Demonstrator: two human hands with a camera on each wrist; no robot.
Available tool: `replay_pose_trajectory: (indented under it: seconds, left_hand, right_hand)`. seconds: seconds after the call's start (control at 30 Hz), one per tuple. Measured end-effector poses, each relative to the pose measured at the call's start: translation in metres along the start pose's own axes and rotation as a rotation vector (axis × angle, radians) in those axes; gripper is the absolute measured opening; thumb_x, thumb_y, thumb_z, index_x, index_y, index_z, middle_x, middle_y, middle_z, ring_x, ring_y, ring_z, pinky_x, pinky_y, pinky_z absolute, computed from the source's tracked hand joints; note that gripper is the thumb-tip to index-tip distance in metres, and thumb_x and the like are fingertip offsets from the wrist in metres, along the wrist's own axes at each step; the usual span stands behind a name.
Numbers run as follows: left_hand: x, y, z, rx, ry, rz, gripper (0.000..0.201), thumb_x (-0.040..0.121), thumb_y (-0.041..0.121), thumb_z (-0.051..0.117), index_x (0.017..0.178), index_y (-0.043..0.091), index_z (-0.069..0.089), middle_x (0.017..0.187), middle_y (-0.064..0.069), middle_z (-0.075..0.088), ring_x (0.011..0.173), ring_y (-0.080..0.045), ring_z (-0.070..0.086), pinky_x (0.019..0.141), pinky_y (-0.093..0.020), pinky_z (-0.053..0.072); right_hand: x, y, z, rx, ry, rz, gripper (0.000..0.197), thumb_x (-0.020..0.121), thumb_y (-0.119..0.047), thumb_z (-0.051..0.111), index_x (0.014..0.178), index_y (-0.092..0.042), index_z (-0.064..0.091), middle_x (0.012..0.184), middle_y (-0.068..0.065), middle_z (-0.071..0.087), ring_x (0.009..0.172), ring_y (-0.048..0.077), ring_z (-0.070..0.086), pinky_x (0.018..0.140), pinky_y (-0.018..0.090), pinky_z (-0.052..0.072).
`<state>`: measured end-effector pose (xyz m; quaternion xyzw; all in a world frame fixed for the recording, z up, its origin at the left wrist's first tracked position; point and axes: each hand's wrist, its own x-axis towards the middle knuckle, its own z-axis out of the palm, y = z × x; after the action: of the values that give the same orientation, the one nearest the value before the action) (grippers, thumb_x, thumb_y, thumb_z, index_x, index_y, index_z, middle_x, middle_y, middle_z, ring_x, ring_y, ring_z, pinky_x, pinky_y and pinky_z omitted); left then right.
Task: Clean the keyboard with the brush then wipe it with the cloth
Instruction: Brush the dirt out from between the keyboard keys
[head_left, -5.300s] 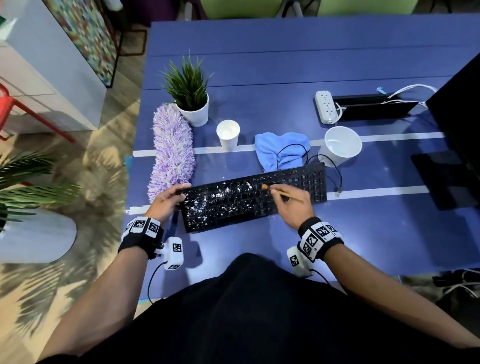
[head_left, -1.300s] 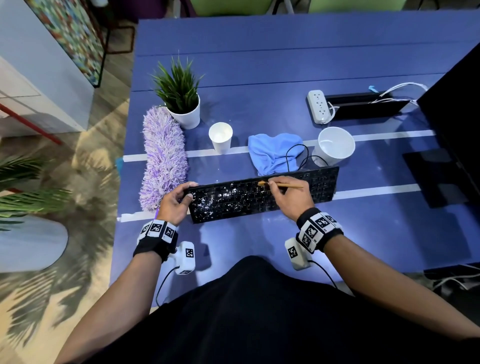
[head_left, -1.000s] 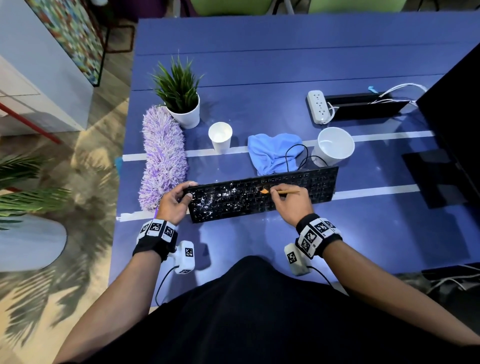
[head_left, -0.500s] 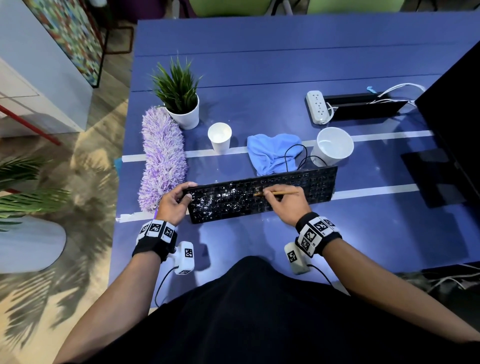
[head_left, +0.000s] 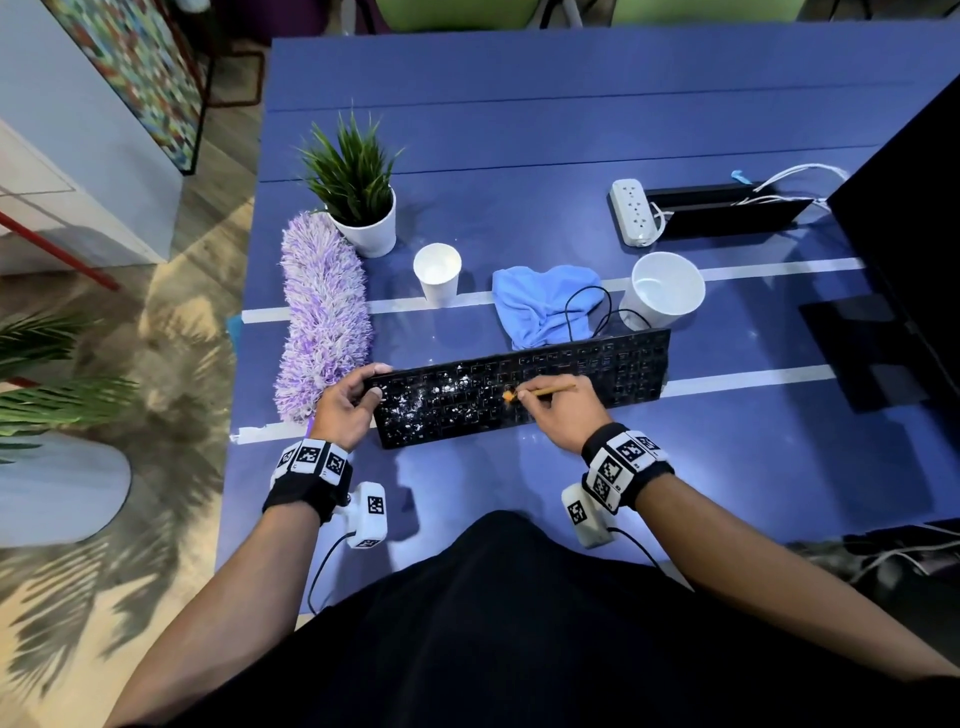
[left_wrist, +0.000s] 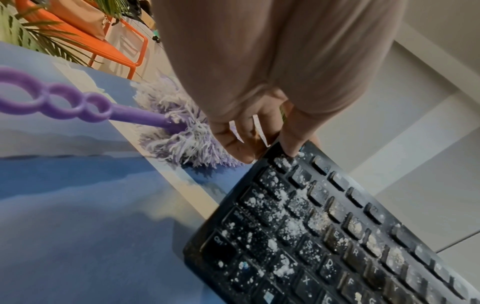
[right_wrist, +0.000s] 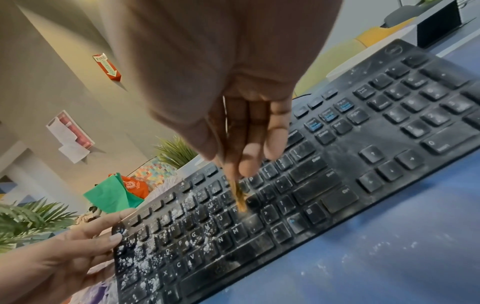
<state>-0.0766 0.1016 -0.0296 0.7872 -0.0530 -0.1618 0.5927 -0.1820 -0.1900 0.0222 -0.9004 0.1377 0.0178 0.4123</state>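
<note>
My left hand (head_left: 345, 408) grips the left end of the black keyboard (head_left: 587, 374), thumb on the dusty keys and fingers (left_wrist: 292, 133) curled over its far edge. My right hand (head_left: 563, 413) pinches a thin wooden brush (head_left: 545, 389) between thumb and fingers (right_wrist: 250, 148); its orange bristle tip rests on the keys near the middle of the board. White powdery crumbs cover the left half of the keys, while the right half looks only faintly dusted.

The keyboard lies on the blue tabletop (head_left: 571, 130), slightly askew. Just beyond it sits the crumpled light blue cloth (head_left: 540, 301), soft and folded on itself, with the keyboard's black cable (head_left: 587, 301) looping over it. To the cloth's right stands a wide white cup (head_left: 662, 286); to its left, a smaller white paper cup (head_left: 437, 273). A shaggy purple-and-white duster (head_left: 322, 317) lies along the tabletop's left side, its near end touching my left hand, its purple plastic handle (left_wrist: 64, 107) formed of linked rings. Behind it stands a spiky green plant in a white pot (head_left: 358, 202). Farther right lies a white power strip (head_left: 632, 210) beside a black tray, perhaps a cable slot. Two pale tape lines (head_left: 769, 270) cross the tabletop.
</note>
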Motion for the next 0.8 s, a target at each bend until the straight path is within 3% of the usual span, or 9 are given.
replay_pose_trajectory:
  seconds: [0.1,0.2,0.3,0.37,0.5,0.67,0.8]
  left_hand:
    - [0.001,0.0,0.0,-0.006,-0.005,0.011,0.034,0.093,-0.014,0.05,0.117,0.006,0.063,0.108,0.007,0.066,0.096,0.006,0.063,0.096,-0.011,0.045]
    - [0.003,-0.005,-0.003,-0.011,-0.005,0.009,0.051,0.092,-0.012,0.052,0.104,0.035,0.068,0.104,0.02,0.071,0.103,-0.005,0.063,0.102,-0.022,0.044]
    - [0.005,-0.008,-0.004,-0.015,-0.001,-0.001,0.059,0.092,-0.011,0.053,0.098,0.045,0.071,0.103,0.023,0.072,0.108,-0.014,0.062,0.105,-0.031,0.042]
    - [0.005,-0.006,-0.003,-0.023,-0.001,0.0,0.059,0.092,-0.012,0.052,0.098,0.044,0.071,0.102,0.023,0.072,0.106,-0.011,0.062,0.106,-0.033,0.042]
    - [0.003,-0.001,-0.002,-0.029,-0.004,-0.008,0.05,0.091,-0.013,0.052,0.103,0.033,0.067,0.099,0.026,0.071,0.099,0.002,0.063,0.104,-0.028,0.044]
    - [0.0,-0.001,-0.002,-0.013,-0.013,0.009,0.039,0.091,-0.014,0.053,0.111,0.018,0.063,0.098,0.029,0.071,0.098,0.009,0.062,0.098,-0.014,0.044]
    - [-0.001,-0.002,-0.002,-0.023,-0.001,0.006,0.042,0.092,-0.013,0.053,0.107,0.025,0.064,0.106,0.015,0.069,0.098,0.008,0.062,0.103,-0.026,0.043]
  right_hand:
    - [0.0,0.01,0.0,-0.039,0.111,0.081,0.018,0.089,-0.032,0.059,0.088,-0.02,0.074,0.086,-0.006,0.073,0.074,0.01,0.066,0.074,0.023,0.054]
    - [-0.002,0.013,-0.006,-0.167,0.208,0.137,0.022,0.09,-0.03,0.053,0.085,-0.02,0.072,0.089,-0.003,0.073,0.079,0.016,0.067,0.075,0.021,0.051]
    - [-0.005,0.007,-0.002,-0.019,0.167,0.08,0.018,0.09,-0.022,0.06,0.091,-0.012,0.075,0.092,0.001,0.074,0.079,0.013,0.068,0.081,0.026,0.055]
    - [-0.007,0.003,0.004,0.031,0.065,0.013,0.015,0.089,-0.019,0.063,0.092,-0.01,0.076,0.092,0.002,0.075,0.078,0.01,0.069,0.081,0.027,0.056]
    - [-0.007,0.009,0.004,0.035,0.214,-0.033,0.013,0.088,-0.018,0.063,0.091,-0.012,0.075,0.091,0.002,0.074,0.077,0.011,0.067,0.076,0.022,0.054]
    - [-0.011,0.021,0.002,0.001,0.159,0.026,0.015,0.088,-0.021,0.062,0.092,-0.015,0.075,0.089,0.001,0.074,0.076,0.013,0.067,0.074,0.029,0.057]
    - [-0.014,0.019,0.002,0.029,0.139,0.002,0.015,0.089,-0.019,0.062,0.093,-0.013,0.075,0.09,0.001,0.074,0.076,0.01,0.067,0.076,0.022,0.056]
